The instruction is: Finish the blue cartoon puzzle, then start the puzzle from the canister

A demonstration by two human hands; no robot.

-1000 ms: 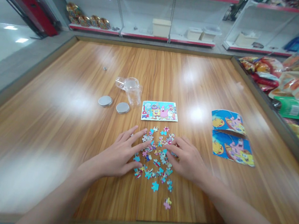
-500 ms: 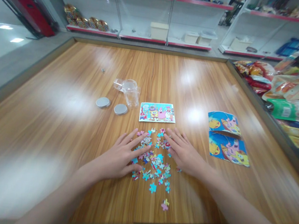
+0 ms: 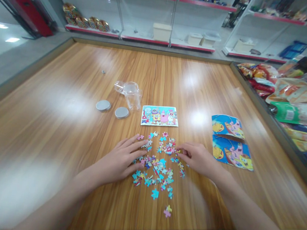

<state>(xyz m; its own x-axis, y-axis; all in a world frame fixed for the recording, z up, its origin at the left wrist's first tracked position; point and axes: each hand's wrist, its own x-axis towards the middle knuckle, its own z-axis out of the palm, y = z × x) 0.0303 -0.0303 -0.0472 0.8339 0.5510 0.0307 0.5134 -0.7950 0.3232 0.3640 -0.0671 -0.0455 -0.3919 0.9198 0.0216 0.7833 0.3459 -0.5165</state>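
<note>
A loose pile of small jigsaw puzzle pieces [image 3: 162, 164], mostly light blue and pink with other colours mixed in, lies on the wooden table. At the pile's left edge my left hand [image 3: 123, 159] rests open, fingers spread over some pieces. My right hand [image 3: 198, 158] is at the right edge with its fingers curled together; a small yellowish puzzle piece [image 3: 178, 151] shows at the fingertips, partly hidden. Just beyond the pile lies a printed cartoon picture card [image 3: 160, 116]. One pink and yellow piece [image 3: 167, 211] lies apart, closer to the table's front edge.
Two round silver lids [image 3: 103, 105] and a clear plastic cup [image 3: 132, 95] are left of the card. A blue cartoon-printed folded sheet [image 3: 231, 151] lies to the right. Packaged goods [image 3: 287, 110] line the table's right side. Shelves [image 3: 143, 23] stand behind the table.
My right hand has moved slightly right and its spread fingers have curled in, uncovering pieces at the pile's right side. My left hand has shifted slightly left, still spread.
</note>
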